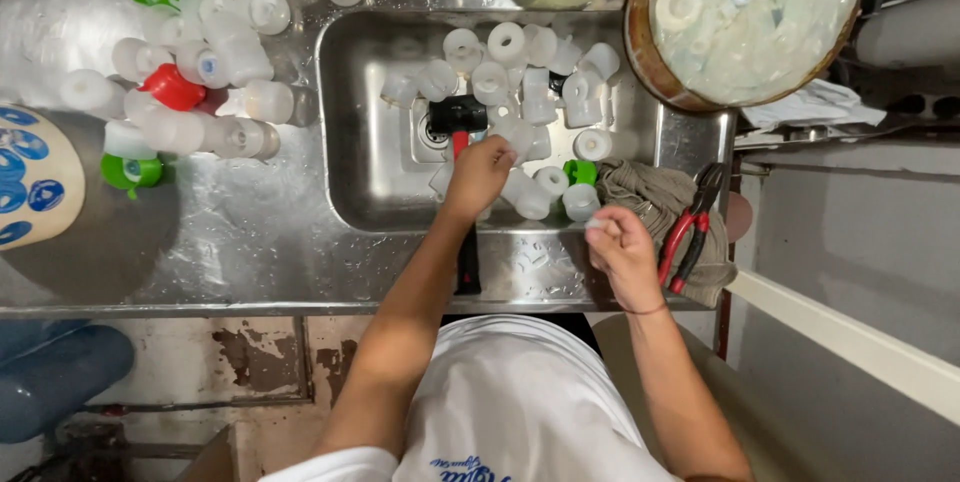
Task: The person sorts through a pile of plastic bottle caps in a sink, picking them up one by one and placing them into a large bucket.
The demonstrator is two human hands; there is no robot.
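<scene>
My left hand [478, 177] reaches into the steel sink [370, 192], fingers curled down onto a translucent white plastic cap [441, 182]. Beneath it lies a hammer [458, 117] with a black head; its red and black handle runs toward me over the sink's front edge. Several white caps [510, 47] lie in the sink bowl, along with a green one [579, 171]. My right hand [622, 257] hovers over the sink's front right rim, pinching a small white cap piece [597, 225] in its fingertips.
A heap of white, green and red caps [190, 62] covers the wet counter on the left. Red-handled pliers [690, 227] rest on a grey cloth [650, 192] at the right. A round basin [750, 17] full of caps stands back right. Blue water jugs [55, 377] lie below.
</scene>
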